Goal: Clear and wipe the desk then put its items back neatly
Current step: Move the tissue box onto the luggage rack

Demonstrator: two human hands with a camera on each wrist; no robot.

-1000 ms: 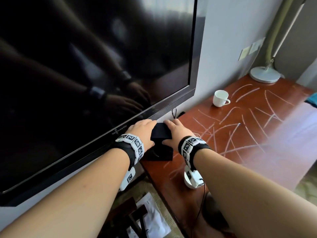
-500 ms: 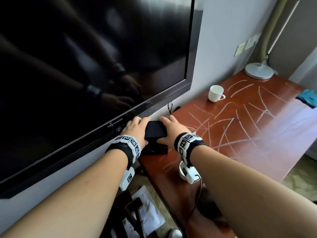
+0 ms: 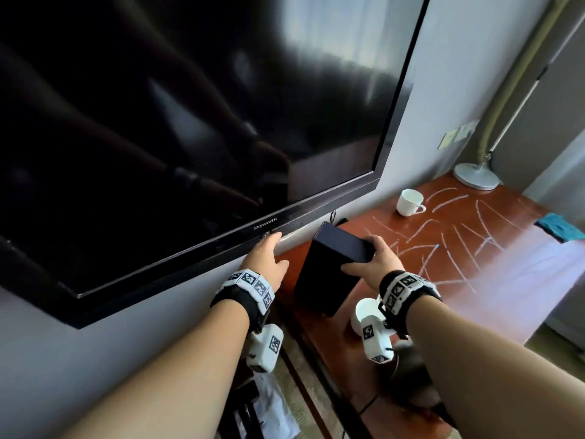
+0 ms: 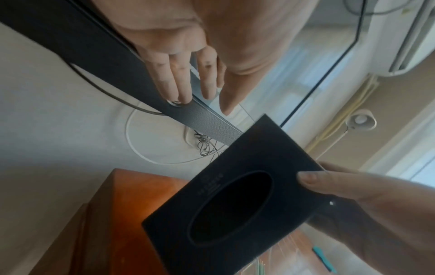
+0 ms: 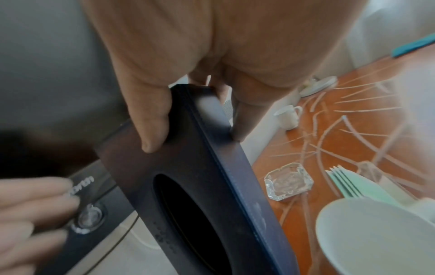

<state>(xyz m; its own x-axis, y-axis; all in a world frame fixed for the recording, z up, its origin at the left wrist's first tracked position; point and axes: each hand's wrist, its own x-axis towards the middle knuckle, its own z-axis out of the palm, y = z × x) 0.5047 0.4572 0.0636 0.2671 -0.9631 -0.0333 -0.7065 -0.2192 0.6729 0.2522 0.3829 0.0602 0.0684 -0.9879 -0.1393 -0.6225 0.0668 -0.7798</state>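
Head view, centre of frame: the right hand [image 3: 370, 261] gripped a black tissue box [image 3: 329, 267] by its upper end, thumb on the face with the oval opening and fingers curled over the opposite side. The box stood tilted on end at the near left part of the red-brown table [image 3: 493, 280]; whether its lower end touched the wood could not be told. To the left of the box, the left hand [image 3: 264, 258] was spread, with straight fingers resting against the lower bezel of the television [image 3: 190, 122], which filled the upper left of the frame. In the left wrist view the fingertips [image 4: 181, 93] lay beside a round button on that bezel. A white cup [image 3: 408, 202] stood near the wall to the right of centre, well apart from the box, among pale streaks on the table top. A lamp base [image 3: 476, 177] occupied the far right corner, and a teal cloth [image 3: 558, 228] lay at the right edge. In the right wrist view, lower right, a glass ashtray [image 5: 288, 181] sat on the table near a white bowl [image 5: 376, 236].
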